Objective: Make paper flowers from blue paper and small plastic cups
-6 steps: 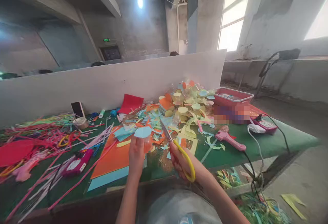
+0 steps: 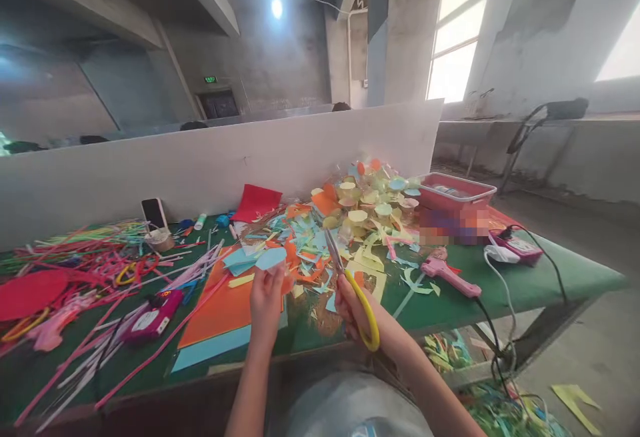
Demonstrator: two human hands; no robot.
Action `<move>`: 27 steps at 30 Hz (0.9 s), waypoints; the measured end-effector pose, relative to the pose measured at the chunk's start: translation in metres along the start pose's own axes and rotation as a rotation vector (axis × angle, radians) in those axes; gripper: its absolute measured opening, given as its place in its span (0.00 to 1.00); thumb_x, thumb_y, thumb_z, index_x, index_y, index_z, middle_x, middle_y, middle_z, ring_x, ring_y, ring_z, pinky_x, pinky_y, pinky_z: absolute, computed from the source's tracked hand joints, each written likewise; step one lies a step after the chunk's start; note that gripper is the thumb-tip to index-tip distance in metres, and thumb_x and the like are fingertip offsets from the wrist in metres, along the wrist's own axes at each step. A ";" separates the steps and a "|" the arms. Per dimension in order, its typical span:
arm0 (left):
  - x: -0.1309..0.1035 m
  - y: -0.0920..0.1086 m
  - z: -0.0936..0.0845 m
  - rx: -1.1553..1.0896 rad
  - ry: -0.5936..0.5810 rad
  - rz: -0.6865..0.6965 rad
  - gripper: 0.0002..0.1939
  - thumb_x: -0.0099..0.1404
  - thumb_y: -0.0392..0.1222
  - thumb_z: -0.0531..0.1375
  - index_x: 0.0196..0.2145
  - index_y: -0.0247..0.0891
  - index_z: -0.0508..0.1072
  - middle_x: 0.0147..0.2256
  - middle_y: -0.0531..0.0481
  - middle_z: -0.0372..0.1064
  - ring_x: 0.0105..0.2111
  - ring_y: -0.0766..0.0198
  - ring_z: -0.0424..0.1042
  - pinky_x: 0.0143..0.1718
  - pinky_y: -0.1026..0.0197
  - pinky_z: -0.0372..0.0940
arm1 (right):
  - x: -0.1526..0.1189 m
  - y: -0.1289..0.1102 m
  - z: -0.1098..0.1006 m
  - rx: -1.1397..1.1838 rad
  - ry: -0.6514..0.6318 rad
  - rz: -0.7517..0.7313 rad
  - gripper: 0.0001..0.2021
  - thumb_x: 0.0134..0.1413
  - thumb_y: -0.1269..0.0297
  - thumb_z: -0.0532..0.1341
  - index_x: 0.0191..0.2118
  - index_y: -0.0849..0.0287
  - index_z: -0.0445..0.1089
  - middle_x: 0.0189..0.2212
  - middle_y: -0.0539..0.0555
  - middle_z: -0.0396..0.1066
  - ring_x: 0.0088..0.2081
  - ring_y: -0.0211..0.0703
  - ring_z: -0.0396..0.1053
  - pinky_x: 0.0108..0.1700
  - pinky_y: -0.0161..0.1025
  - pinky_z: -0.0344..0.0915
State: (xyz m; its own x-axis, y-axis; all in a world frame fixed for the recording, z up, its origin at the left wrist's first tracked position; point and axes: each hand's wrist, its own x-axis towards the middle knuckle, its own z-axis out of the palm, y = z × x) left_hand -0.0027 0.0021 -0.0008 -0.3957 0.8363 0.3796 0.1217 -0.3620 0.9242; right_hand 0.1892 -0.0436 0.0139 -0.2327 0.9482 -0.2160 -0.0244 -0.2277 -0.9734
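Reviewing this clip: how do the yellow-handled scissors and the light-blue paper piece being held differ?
The yellow-handled scissors are in the right hand; the light-blue paper piece is in the left hand. The scissors are long and narrow, while the paper piece is broad and rounded. The scissors have metal blades and yellow handles; the paper piece shows light blue. Both are held up over the table.

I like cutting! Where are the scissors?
In the head view, the yellow-handled scissors are in the right hand, right of the left hand's blue paper.
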 end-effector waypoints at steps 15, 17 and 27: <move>-0.002 -0.007 0.003 0.180 0.157 0.117 0.30 0.54 0.51 0.67 0.45 0.43 0.52 0.42 0.42 0.69 0.42 0.54 0.74 0.40 0.51 0.70 | -0.027 -0.004 0.000 -0.102 -0.364 -0.010 0.29 0.51 0.30 0.53 0.34 0.56 0.61 0.19 0.41 0.53 0.17 0.30 0.47 0.18 0.31 0.49; -0.002 -0.009 0.004 0.213 0.148 0.145 0.30 0.55 0.51 0.66 0.46 0.43 0.52 0.43 0.41 0.68 0.43 0.53 0.72 0.41 0.50 0.69 | -0.025 0.001 0.004 0.022 -0.410 -0.001 0.29 0.52 0.30 0.52 0.35 0.56 0.62 0.19 0.41 0.52 0.17 0.30 0.46 0.18 0.30 0.48; -0.006 -0.018 0.007 0.265 0.053 0.258 0.27 0.59 0.52 0.62 0.48 0.42 0.52 0.48 0.38 0.63 0.49 0.52 0.69 0.46 0.48 0.67 | -0.018 0.004 -0.001 0.054 -0.360 0.028 0.28 0.55 0.32 0.50 0.32 0.56 0.62 0.21 0.43 0.55 0.16 0.30 0.50 0.18 0.32 0.52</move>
State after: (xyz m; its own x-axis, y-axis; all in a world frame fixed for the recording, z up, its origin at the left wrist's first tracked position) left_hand 0.0038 0.0059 -0.0195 -0.3670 0.7063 0.6054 0.4523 -0.4332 0.7796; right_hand 0.1943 -0.0614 0.0137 -0.5611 0.8051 -0.1922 -0.0627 -0.2729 -0.9600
